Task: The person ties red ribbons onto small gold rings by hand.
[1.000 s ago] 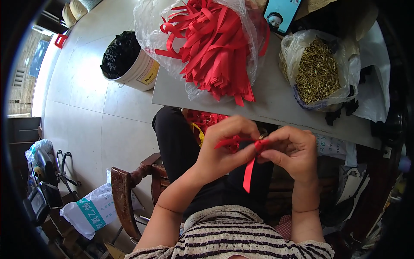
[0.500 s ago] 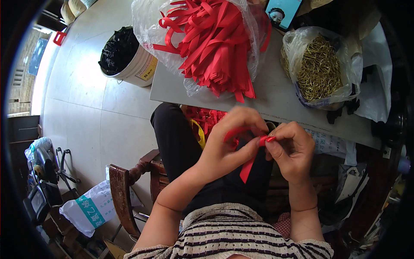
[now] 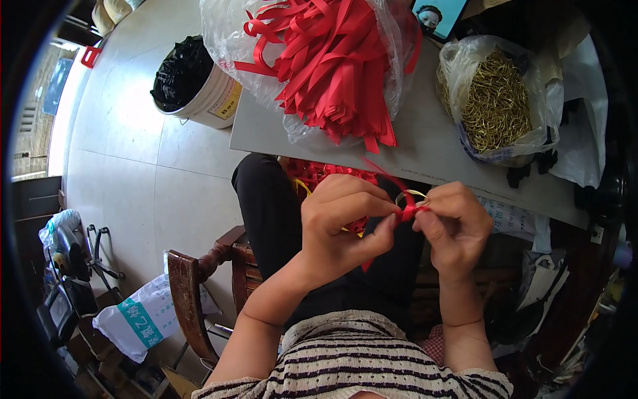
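Over my lap, a red ribbon (image 3: 409, 211) is wrapped around a thin gold loop (image 3: 415, 192). My left hand (image 3: 349, 219) pinches the ribbon from the left, between thumb and forefinger. On the other side, my right hand (image 3: 456, 226) is closed on the gold loop and the ribbon beside it. One ribbon end sticks up toward the table edge; some of the ribbon hangs below the fingers. Whether it is knotted is hidden by my fingertips. Beyond my hands, a large bunch of red ribbons (image 3: 332, 73) lies on clear plastic on the table.
A plastic bag of gold loops (image 3: 497, 100) stands on the grey table (image 3: 259, 130), near a phone (image 3: 438, 16). Left of the table is a bucket (image 3: 206, 100) with black plastic in it. More red ribbon pieces (image 3: 325, 174) lie under the table edge. A wooden chair arm (image 3: 186, 292) is beside me.
My left hand has turned and lowered slightly, its fingers closing at the ribbon. The ribbon end now points up instead of hanging down, and the gold loop shows clearly.
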The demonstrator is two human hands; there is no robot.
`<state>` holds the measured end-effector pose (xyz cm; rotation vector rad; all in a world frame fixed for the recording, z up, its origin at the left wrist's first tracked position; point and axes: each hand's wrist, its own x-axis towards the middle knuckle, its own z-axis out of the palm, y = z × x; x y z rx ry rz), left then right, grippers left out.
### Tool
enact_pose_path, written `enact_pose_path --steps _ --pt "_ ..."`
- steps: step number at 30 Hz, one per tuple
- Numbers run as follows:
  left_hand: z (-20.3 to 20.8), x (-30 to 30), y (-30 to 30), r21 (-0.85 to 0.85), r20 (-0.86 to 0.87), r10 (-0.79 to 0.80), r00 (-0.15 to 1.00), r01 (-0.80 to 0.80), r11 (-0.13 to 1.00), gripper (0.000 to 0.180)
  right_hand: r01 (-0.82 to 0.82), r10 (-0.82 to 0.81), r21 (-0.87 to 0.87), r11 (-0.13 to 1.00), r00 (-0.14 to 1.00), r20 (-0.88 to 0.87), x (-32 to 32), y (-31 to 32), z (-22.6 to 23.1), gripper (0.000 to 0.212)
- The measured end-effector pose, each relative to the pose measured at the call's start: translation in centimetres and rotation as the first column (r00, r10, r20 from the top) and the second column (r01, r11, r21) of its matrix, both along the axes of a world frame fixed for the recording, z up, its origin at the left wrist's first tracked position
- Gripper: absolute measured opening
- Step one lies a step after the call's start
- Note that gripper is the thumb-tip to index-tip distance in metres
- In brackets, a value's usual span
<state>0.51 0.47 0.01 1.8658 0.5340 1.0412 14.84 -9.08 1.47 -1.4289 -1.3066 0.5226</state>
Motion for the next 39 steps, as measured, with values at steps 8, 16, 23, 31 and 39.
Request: enact_pose_path --steps 8,16,23,31,39 --pt "0.6 -0.1 0.2 -0.269 0.042 -0.264 0.964 0.265 0.926 0.021 0.064 -0.05 0.054 0.997 0.972 -0.228 0.0 0.1 -0.5 0.013" --pt "0.1 -0.9 -0.3 -0.635 0.497 -0.284 0.82 0.567 0.525 0.014 -0.142 0.097 -0.083 0.986 0.909 -0.405 1.3 1.1 -1.2 0.054" --pt "0.4 -0.7 -0.7 -0.598 0.164 -0.219 0.962 0.273 0.753 0.012 -0.095 0.087 -0.019 0.995 0.958 -0.274 0.4 1.6 1.1 0.032" --pt "0.2 -1.1 0.0 -0.794 0.351 -0.111 0.93 0.358 0.491 0.014 -0.084 0.005 -0.195 0.977 0.927 -0.374 0.2 1.6 1.4 0.015" --pt "0.9 -1.8 0.9 -0.752 0.261 -0.231 0.937 0.348 0.56 0.015 -0.128 0.016 -0.232 0.964 0.903 -0.429 1.1 1.5 2.0 0.013"
